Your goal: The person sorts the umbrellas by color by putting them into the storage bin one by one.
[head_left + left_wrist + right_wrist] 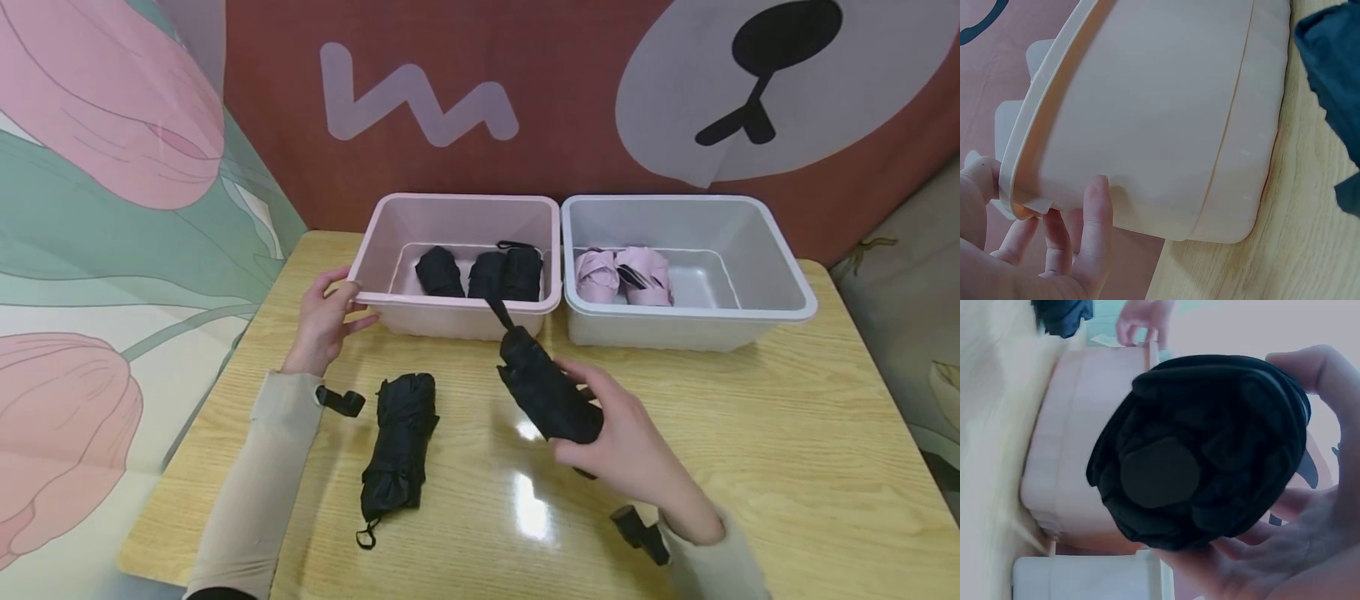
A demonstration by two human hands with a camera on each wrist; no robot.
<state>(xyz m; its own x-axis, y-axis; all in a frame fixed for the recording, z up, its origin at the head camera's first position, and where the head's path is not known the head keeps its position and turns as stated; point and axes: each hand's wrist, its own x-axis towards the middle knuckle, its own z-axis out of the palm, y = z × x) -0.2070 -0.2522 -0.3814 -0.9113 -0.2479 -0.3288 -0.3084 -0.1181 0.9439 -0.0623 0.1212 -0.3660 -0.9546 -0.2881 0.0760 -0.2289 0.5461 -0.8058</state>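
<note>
My right hand (626, 433) grips a folded black umbrella (551, 392) in the air, tilted, its strap end toward the pink bin (465, 318). In the right wrist view the umbrella's round end (1160, 472) faces the camera, with fingers and thumb around it. At the pink bin's front left corner, my left hand (322, 321) pinches the rim, thumb on top and fingers below, as the left wrist view shows. Another folded black umbrella (400, 446) lies on the table beside the left forearm. Inside the pink bin are several black umbrellas (522, 273).
A pale grey bin (690, 325) stands right of the pink one, with pink folded umbrellas (645, 271) in its left part. Both bins sit at the back of the wooden table (795, 433), against a printed cloth backdrop (570, 100).
</note>
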